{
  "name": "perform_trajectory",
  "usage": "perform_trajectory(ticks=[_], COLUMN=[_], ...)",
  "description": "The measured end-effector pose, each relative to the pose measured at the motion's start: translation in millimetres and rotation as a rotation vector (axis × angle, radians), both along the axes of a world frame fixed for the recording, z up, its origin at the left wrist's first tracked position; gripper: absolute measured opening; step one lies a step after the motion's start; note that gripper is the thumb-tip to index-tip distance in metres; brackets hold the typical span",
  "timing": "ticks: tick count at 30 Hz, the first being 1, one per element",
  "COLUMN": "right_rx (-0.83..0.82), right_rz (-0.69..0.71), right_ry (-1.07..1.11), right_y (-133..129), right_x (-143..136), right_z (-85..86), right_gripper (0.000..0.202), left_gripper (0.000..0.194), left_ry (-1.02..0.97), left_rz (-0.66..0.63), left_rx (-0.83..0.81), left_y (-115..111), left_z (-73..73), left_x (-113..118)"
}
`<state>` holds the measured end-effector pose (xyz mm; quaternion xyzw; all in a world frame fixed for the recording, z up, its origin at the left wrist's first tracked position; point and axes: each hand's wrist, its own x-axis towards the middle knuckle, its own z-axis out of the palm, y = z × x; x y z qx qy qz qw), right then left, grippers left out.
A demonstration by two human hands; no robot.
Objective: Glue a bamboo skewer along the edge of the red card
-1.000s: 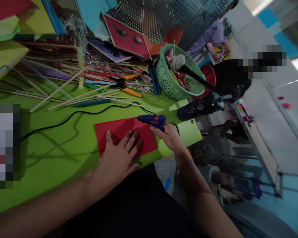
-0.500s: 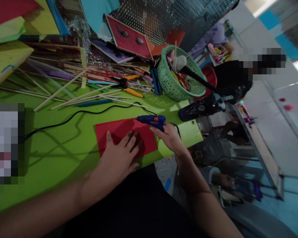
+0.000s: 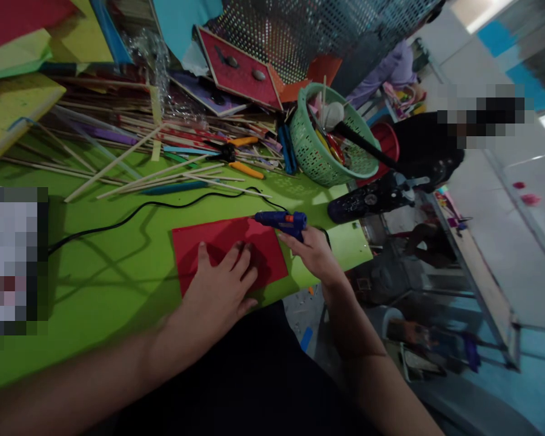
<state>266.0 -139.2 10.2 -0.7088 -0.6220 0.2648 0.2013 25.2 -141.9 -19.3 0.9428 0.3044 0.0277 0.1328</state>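
Observation:
A red rectangular sheet (image 3: 269,257) lies on the green tabletop (image 3: 104,309) in front of me. My left hand (image 3: 222,278) rests flat on it with the fingers spread. In my right hand (image 3: 315,251) is a blue hot glue gun (image 3: 281,223), gripped by its handle. The gun's nozzle points left and sits at the sheet's far edge, close to its middle; whether it touches I cannot tell. A black cord (image 3: 149,203) runs across the table beyond the sheet.
Behind the sheet lie many thin wooden sticks (image 3: 131,188) and orange-handled pliers (image 3: 229,151). A green basket (image 3: 315,151) of tools stands at the back right, beside a dark bottle (image 3: 363,203). Other people, one in black (image 3: 418,145), are farther right.
The glue gun has shifted very slightly right along the sheet's far edge. My left hand stays on the sheet, and the whole view has drifted a little.

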Motion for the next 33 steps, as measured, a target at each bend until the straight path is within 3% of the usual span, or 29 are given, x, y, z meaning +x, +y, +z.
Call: perform_trajectory(ticks=[25, 33], right_rx=[0.017, 0.013], right_rz=[-0.023, -0.004], right_ry=[-0.007, -0.013], right_y=[-2, -1], right_x=[10, 5], right_z=[-0.5, -1.9], right_gripper=[0.038, 0.036], left_gripper=[0.040, 0.041], left_ry=[-0.011, -0.010], left_rz=[-0.010, -0.017], left_rx=[0.032, 0.044], left_y=[1, 0], left_z=[-3.2, 1.8], left_x=[0, -2])
